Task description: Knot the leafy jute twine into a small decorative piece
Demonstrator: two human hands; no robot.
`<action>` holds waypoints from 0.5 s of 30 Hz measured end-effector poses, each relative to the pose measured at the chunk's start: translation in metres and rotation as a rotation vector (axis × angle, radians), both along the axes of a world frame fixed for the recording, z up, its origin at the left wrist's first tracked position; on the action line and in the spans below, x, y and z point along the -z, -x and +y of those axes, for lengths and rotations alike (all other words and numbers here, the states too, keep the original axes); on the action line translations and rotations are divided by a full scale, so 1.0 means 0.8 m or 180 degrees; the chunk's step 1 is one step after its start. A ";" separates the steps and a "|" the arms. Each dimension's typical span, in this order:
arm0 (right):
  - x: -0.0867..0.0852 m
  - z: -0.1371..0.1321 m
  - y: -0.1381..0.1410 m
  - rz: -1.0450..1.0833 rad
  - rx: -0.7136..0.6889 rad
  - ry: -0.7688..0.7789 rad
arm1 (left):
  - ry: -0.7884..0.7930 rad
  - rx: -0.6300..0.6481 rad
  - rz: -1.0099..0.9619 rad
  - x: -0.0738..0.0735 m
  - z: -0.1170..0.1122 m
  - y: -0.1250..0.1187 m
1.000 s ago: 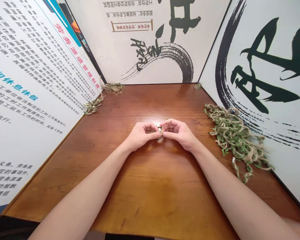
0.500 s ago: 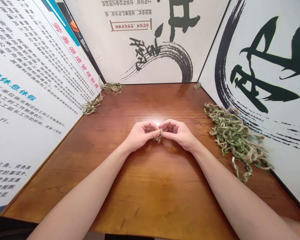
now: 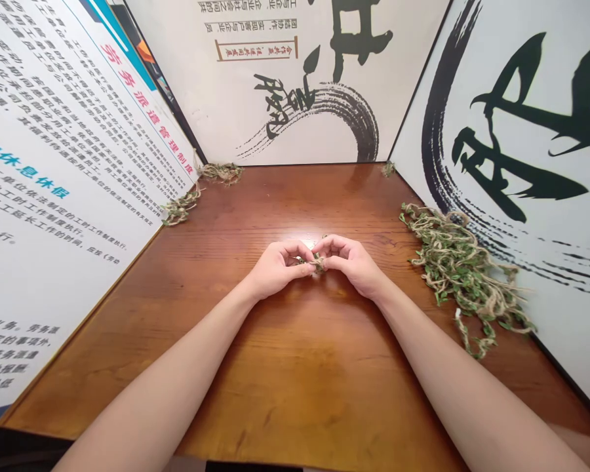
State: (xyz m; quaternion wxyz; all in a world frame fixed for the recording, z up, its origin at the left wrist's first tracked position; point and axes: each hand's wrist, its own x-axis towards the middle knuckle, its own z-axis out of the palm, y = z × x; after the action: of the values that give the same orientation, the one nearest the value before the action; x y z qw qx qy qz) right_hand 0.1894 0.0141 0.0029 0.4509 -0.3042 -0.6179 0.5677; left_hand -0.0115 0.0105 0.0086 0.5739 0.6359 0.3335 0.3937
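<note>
Between my two hands, over the middle of the table, is a small piece of leafy twine (image 3: 317, 263), tan cord with green leaves on it. My left hand (image 3: 280, 265) pinches it between thumb and fingers from the left. From the right, my right hand (image 3: 351, 262) grips the same twine with thumb and fingertips. The fingertips of both hands nearly meet, and they hide part of the cord. A large heap of the same leafy twine (image 3: 465, 265) lies to the right of my right hand.
The brown wooden table (image 3: 285, 380) is enclosed by printed panels at the left, back (image 3: 285, 78) and right. Smaller bits of leafy twine lie at the back left corner (image 3: 221, 173), along the left panel (image 3: 181, 208) and at the back right corner (image 3: 388, 169).
My fingers have shifted slightly on the twine, and the left thumb sits a little lower. More cord shows between the fingertips. The heap has not moved.
</note>
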 end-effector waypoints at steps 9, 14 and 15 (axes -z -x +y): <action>0.000 -0.001 0.005 0.0098 0.0292 0.0082 | -0.0169 -0.0068 0.0177 0.001 -0.001 -0.001; 0.007 -0.001 0.007 -0.0275 0.0386 -0.0128 | -0.0098 -0.0273 0.0069 0.001 -0.002 -0.004; 0.009 -0.001 0.007 -0.0346 0.0411 -0.0198 | -0.0135 -0.0352 0.0019 0.001 -0.002 -0.005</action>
State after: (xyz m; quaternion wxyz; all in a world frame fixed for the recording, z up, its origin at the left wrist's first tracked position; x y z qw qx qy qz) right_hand 0.1837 0.0134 -0.0043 0.4616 -0.3596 -0.6380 0.5007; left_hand -0.0074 0.0087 0.0080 0.5368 0.6297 0.3614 0.4299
